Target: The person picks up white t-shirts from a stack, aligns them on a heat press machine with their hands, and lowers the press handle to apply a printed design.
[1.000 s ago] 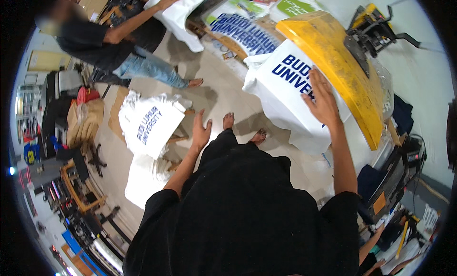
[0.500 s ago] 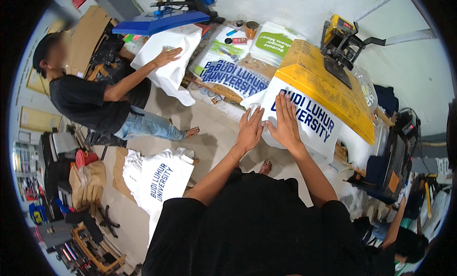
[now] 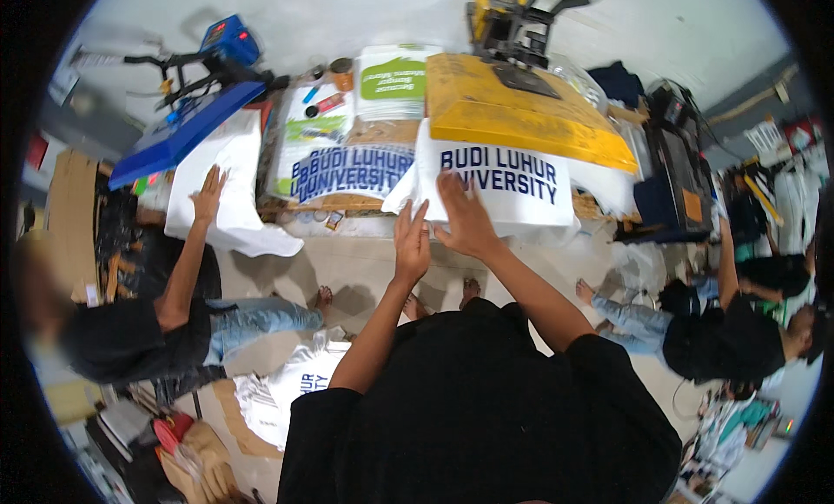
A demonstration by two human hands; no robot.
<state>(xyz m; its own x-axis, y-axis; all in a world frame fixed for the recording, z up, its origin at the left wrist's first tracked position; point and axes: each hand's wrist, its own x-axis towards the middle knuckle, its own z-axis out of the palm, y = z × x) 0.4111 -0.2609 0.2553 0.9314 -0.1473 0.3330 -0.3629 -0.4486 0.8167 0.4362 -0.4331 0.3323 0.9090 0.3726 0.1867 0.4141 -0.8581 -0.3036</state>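
White shirt (image 3: pixel 511 196), blue-lettered: along yellow press's (image 3: pixel 530 113) near edge | my left hand (image 3: pixel 412 243), my right hand (image 3: pixel 466 210): flattened, grasping nothing, before press's left end | risk, I judge: creasing, should either drag the shirt.

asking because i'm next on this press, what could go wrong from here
The right hand is close in front of the yellow press plate: if the plate came down or is hot, fingers might be pinched or burned. The left hand is by the near left corner of the printed white cloth, so a stray tug could skew it.
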